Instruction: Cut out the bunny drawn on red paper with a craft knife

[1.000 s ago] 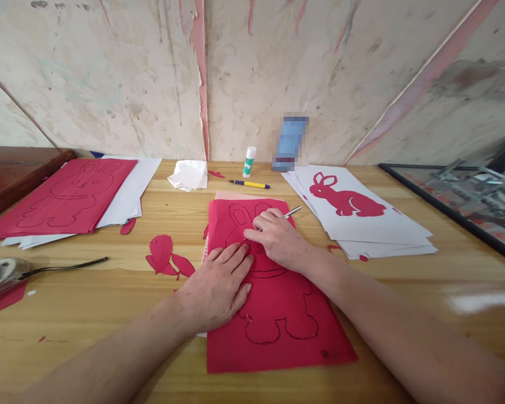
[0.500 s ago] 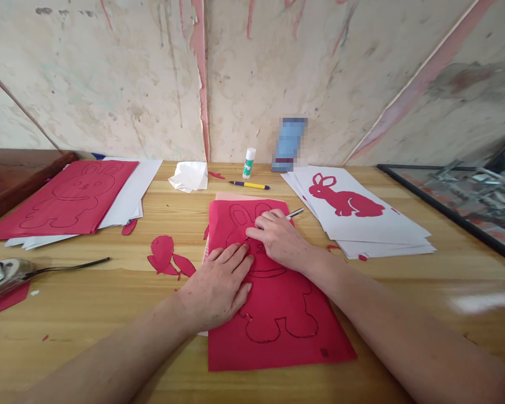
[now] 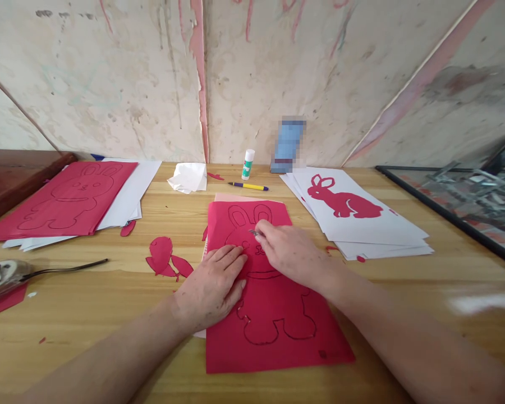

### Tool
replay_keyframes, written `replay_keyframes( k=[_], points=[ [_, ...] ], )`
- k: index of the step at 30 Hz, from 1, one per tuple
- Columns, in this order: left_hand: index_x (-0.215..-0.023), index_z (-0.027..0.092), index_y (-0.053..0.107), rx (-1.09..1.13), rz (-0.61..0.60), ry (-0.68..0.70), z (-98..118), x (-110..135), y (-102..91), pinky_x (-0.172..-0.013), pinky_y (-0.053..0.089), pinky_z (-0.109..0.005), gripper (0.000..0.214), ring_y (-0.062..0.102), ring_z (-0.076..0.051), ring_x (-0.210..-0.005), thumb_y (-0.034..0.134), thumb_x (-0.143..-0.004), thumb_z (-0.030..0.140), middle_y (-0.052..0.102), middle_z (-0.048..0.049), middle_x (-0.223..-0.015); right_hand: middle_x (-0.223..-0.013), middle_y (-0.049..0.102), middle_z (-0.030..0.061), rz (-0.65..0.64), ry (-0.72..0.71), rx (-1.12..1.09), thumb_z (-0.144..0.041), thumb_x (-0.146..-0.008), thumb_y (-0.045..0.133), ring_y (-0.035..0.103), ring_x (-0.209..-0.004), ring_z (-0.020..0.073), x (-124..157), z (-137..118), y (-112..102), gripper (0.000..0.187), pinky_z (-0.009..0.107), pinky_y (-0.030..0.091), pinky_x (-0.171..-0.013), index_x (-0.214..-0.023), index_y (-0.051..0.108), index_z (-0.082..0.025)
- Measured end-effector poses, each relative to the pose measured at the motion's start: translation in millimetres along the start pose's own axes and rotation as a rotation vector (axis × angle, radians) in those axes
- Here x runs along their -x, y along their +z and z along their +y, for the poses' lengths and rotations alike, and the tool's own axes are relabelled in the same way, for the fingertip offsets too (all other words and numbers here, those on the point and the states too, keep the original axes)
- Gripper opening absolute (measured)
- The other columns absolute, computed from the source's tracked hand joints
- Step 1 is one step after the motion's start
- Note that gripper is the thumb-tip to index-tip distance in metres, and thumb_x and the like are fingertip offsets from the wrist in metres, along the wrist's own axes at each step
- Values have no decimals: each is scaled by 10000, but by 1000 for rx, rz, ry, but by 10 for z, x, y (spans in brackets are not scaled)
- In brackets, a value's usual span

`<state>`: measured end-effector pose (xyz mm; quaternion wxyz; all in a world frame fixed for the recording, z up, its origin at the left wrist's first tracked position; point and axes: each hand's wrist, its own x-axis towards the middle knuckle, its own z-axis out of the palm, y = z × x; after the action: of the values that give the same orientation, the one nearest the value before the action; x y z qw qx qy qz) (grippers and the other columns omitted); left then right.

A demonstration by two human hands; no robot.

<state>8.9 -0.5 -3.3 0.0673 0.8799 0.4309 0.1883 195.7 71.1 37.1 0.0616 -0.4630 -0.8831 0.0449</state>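
Observation:
A red sheet (image 3: 273, 331) with a rabbit outline drawn on it lies in front of me on the wooden table (image 3: 88, 303). My left hand (image 3: 212, 286) lies flat on the sheet's left edge, fingers stretched out, pressing it down. My right hand (image 3: 290, 252) is closed around a thin metal craft knife (image 3: 253, 232), whose tip points left and touches the rabbit's face near the ears. Most of the knife is hidden inside my fingers.
Red paper scraps (image 3: 166, 258) lie left of the sheet. A stack of white sheets with a red rabbit cutout (image 3: 345, 205) is at the right, another red rabbit sheet (image 3: 67, 196) at the left. A glue stick (image 3: 248, 164), a pen (image 3: 248, 186) and crumpled tissue (image 3: 189, 177) sit by the wall. A glass frame (image 3: 458, 196) is at the far right.
My right hand has turned and drawn back toward me; the knife, whose end stuck out to the right before, now shows its tip on the left of my fingers. My left hand stays put.

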Motion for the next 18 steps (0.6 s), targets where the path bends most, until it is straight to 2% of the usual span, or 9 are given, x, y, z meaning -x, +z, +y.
replay_keyframes(
  k=[4, 8, 18],
  points=[
    [-1247, 82, 512, 3, 19, 7, 2, -8, 0, -1032, 429, -469, 370, 460, -284, -1245, 451, -909, 218, 530, -157, -1316, -700, 592, 16, -50, 46, -153, -210, -883, 421, 502, -647, 145, 15, -77, 61, 81, 273, 244, -561, -814, 463, -199],
    [-1236, 85, 525, 1, 28, 5, 1, -7, 6, -1031, 430, -478, 363, 461, -289, -1248, 453, -907, 221, 529, -157, -1318, -675, 562, 6, -81, 134, -254, -188, -837, 453, 506, -641, 136, -32, -81, 170, 89, 258, 256, -549, -756, 423, -211],
    [-1247, 107, 516, 33, 24, -3, 9, -12, -3, -1020, 434, -479, 373, 460, -284, -1242, 469, -890, 204, 538, -151, -1302, -668, 550, 0, -74, 166, -330, -182, -806, 477, 476, -615, 126, -92, -84, 234, 91, 246, 273, -553, -731, 434, -212]
  ],
)
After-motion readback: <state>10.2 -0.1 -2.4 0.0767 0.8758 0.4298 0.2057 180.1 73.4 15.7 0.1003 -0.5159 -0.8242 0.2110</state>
